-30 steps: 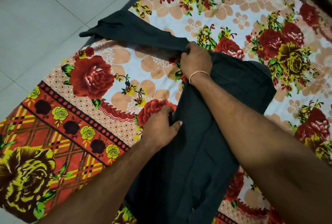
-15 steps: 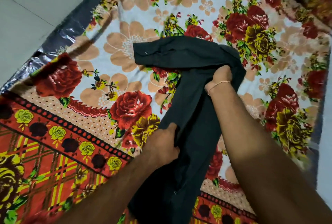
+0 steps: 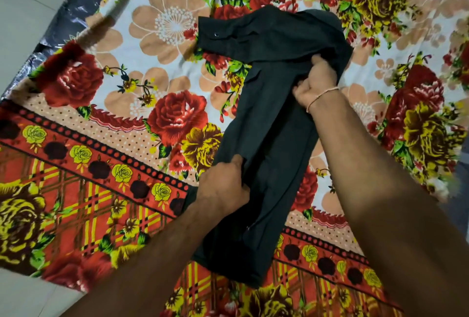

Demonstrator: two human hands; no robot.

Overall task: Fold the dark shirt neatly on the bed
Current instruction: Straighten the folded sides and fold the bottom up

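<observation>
Now, line by line:

Shirt: the dark shirt (image 3: 269,139) lies on the bed as a long narrow band, running from the near plaid border up toward the middle of the floral sheet (image 3: 162,45).
Top of shirt: the far end is bunched, with a sleeve or flap folded across to the left; a small snap or button shows on it.
Lower shirt: the near end lies flat on the red and yellow plaid border (image 3: 76,205); another small button shows along a seam there.
Left hand: the left hand (image 3: 223,187) sits at the shirt's left edge, about halfway along, fingers curled into the cloth and pinching a fold.
Right hand: the right hand (image 3: 317,80) is at the upper part, fingers curled and clamped on a gather of fabric below the bunched end.
Wrist: a thin bracelet (image 3: 321,97) circles the right wrist.
Arms: both forearms reach in from the near edge, the right one crossing over the sheet beside the shirt.
Bed edge: at upper left a shiny dark strip (image 3: 76,14), possibly a plastic cover, borders the sheet.
Floor: pale floor (image 3: 28,12) beyond it.
</observation>
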